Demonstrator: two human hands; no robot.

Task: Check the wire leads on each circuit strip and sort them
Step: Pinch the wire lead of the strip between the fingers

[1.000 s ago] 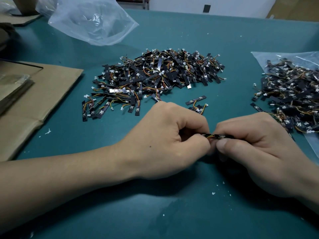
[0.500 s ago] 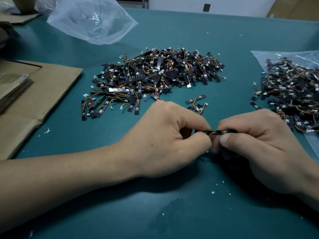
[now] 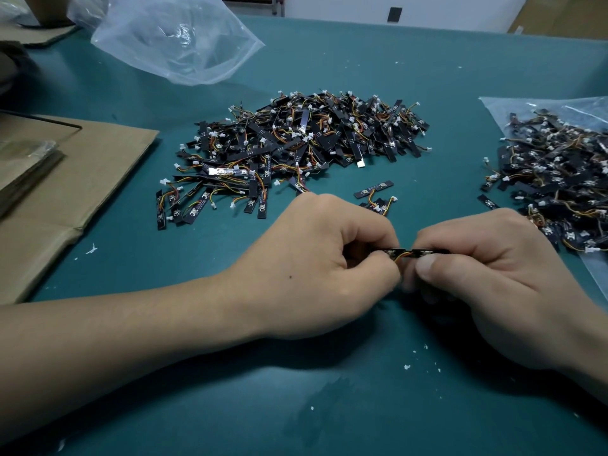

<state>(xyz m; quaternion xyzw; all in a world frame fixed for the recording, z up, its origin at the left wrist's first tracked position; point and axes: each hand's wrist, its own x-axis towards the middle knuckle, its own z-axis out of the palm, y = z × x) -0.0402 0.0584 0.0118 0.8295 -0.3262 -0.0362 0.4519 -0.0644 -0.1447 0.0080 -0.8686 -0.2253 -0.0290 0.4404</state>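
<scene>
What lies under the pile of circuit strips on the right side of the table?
A clear plastic bag lies under the right pile; its edges show around the strips. Whatever is beneath the heap's middle is covered.

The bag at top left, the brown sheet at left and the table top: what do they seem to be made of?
Bag: thin clear plastic, glossy; see-through, crinkled, with bright glints.
Sheet: probably cardboard, matt brown, with a fold crease.
Table top: perhaps a rubber or vinyl mat, teal, with a soft sheen; I cannot tell which.
</scene>
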